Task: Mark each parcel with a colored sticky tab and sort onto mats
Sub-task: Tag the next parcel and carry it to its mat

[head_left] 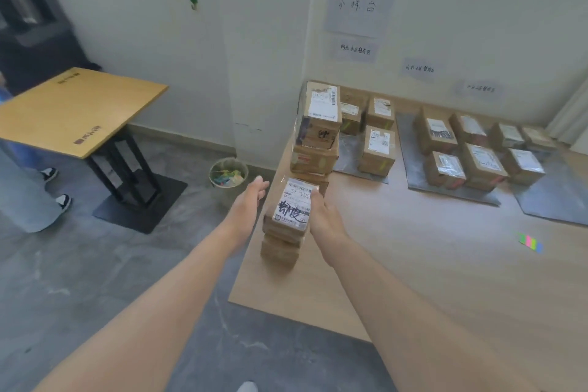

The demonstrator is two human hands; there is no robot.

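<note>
A small cardboard parcel (292,208) with a white label and black scribble tops a short stack at the wooden table's (397,264) left edge. My right hand (321,216) grips its right side, fingers curled over the top edge. My left hand (251,200) hovers just left of it with fingers relaxed, not touching. Behind stands a taller stack of parcels (318,130). A pad of colored sticky tabs (530,243) lies on the table to the right. Three grey mats, such as the middle one (445,191), hold several sorted parcels.
A bin (228,177) with colored scraps sits on the floor left of the table. A yellow-topped side table (73,108) stands at the left, with a person's legs (28,191) beside it. Paper signs hang on the wall behind the mats.
</note>
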